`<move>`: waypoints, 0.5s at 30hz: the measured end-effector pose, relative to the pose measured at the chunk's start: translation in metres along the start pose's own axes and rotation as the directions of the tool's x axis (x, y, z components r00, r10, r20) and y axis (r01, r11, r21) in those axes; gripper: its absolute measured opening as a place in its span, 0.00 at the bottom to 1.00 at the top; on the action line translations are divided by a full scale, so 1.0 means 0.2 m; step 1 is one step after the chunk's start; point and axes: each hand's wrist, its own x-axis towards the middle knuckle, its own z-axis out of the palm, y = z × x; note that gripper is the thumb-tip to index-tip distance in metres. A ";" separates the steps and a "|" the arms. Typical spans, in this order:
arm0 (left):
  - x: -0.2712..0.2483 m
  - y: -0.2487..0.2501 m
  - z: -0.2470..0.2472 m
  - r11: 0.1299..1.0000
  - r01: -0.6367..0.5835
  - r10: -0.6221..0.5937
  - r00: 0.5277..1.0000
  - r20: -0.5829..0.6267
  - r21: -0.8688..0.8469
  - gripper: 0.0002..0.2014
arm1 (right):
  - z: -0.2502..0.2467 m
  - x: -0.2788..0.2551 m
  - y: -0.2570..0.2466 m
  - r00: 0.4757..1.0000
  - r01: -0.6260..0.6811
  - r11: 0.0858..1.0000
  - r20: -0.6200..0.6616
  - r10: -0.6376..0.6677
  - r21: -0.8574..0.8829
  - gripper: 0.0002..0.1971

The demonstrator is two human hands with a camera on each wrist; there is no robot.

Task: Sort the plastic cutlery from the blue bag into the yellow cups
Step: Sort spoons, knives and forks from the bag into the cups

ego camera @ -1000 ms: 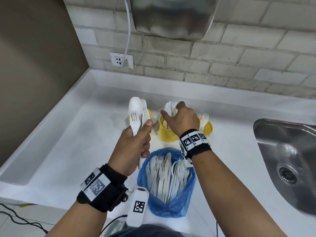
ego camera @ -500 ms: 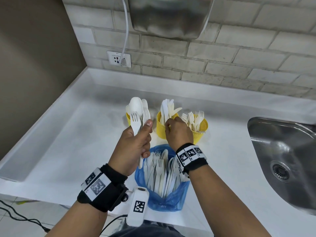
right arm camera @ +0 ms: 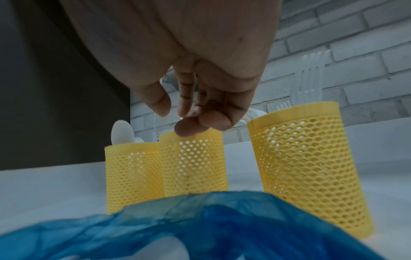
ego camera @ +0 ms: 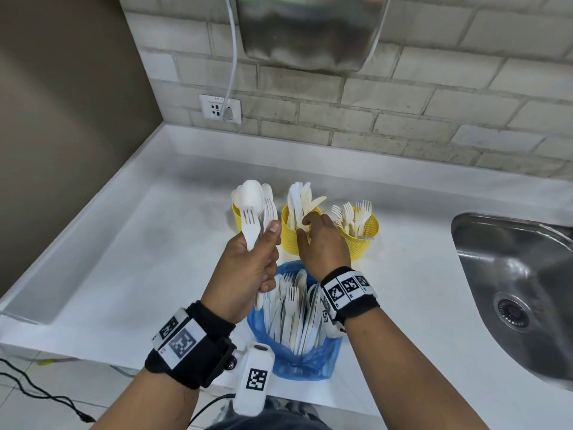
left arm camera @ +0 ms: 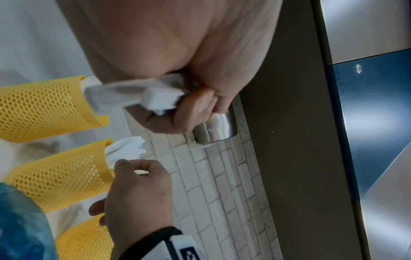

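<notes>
Three yellow mesh cups stand in a row on the white counter: the left cup [ego camera: 237, 214] holds spoons, the middle cup [ego camera: 290, 237] knives, the right cup [ego camera: 364, 238] forks. In front of them the blue bag [ego camera: 310, 364] lies open with several white pieces of cutlery inside. My left hand [ego camera: 263, 252] grips a small bunch of white forks [ego camera: 251, 223] upright, just before the left cup. My right hand [ego camera: 305, 226] hovers at the near rim of the middle cup [right arm camera: 193, 165]. Its fingers [right arm camera: 189, 126] hang loosely curled with nothing between them.
A steel sink [ego camera: 511, 290] is set into the counter at the right. On the brick wall behind are a socket [ego camera: 220, 108] with a white cable and a metal appliance [ego camera: 310, 29]. The counter has a raised lip at the left and back. A black cable lies on the floor.
My right hand has drawn back from above the middle cup to its near rim. My left hand has kept its hold on the forks and stayed in place.
</notes>
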 end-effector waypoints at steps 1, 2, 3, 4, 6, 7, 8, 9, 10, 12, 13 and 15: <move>0.00 0.00 0.00 1.000 -0.003 0.003 1.000 0.000 -0.008 0.16 | -0.01 -0.01 -0.01 1.000 -0.007 0.999 -0.019 0.007 0.046 0.10; 0.00 0.00 0.00 1.000 -0.006 0.006 1.000 0.000 -0.016 0.16 | -0.02 -0.02 -0.02 0.999 -0.009 0.995 -0.043 0.013 0.095 0.09; -0.01 0.00 0.01 1.000 -0.006 0.006 1.000 0.002 -0.025 0.17 | -0.03 -0.03 -0.03 0.998 -0.007 0.989 -0.067 0.017 0.147 0.07; -0.01 0.01 0.01 0.999 -0.008 0.008 1.000 0.005 -0.033 0.17 | -0.05 -0.04 -0.05 0.996 0.003 0.980 -0.090 0.016 0.201 0.06; -0.02 0.00 0.02 0.999 -0.018 0.019 1.000 0.025 -0.044 0.17 | -0.10 -0.06 -0.09 0.991 0.025 0.951 -0.131 0.016 0.308 0.06; -0.02 0.00 0.02 0.999 -0.027 0.029 0.999 0.040 -0.044 0.18 | -0.13 -0.07 -0.12 0.989 0.033 0.933 -0.145 0.021 0.359 0.07; -0.02 0.00 0.03 0.998 -0.038 0.041 0.998 0.057 -0.044 0.17 | -0.17 -0.08 -0.15 0.988 0.037 0.912 -0.150 0.027 0.409 0.09; -0.02 0.00 0.03 0.998 -0.049 0.053 0.996 0.075 -0.046 0.17 | -0.20 -0.09 -0.17 0.989 0.037 0.887 -0.143 0.033 0.461 0.10; -0.03 0.00 0.04 0.997 -0.060 0.064 0.994 0.094 -0.049 0.17 | -0.24 -0.09 -0.20 0.991 0.036 0.857 -0.129 0.036 0.514 0.11; -0.03 0.00 0.04 0.996 -0.077 0.084 0.988 0.131 -0.051 0.17 | -0.31 -0.12 -0.24 0.996 0.026 0.792 -0.081 0.029 0.610 0.14; -0.03 -0.01 0.04 0.995 -0.086 0.092 0.984 0.150 -0.048 0.17 | -0.35 -0.13 -0.26 0.998 0.025 0.762 -0.056 0.014 0.647 0.13; -0.03 -0.01 0.04 0.995 -0.101 0.104 0.977 0.184 -0.027 0.20 | -0.41 -0.15 -0.29 1.000 0.029 0.702 -0.013 -0.029 0.712 0.10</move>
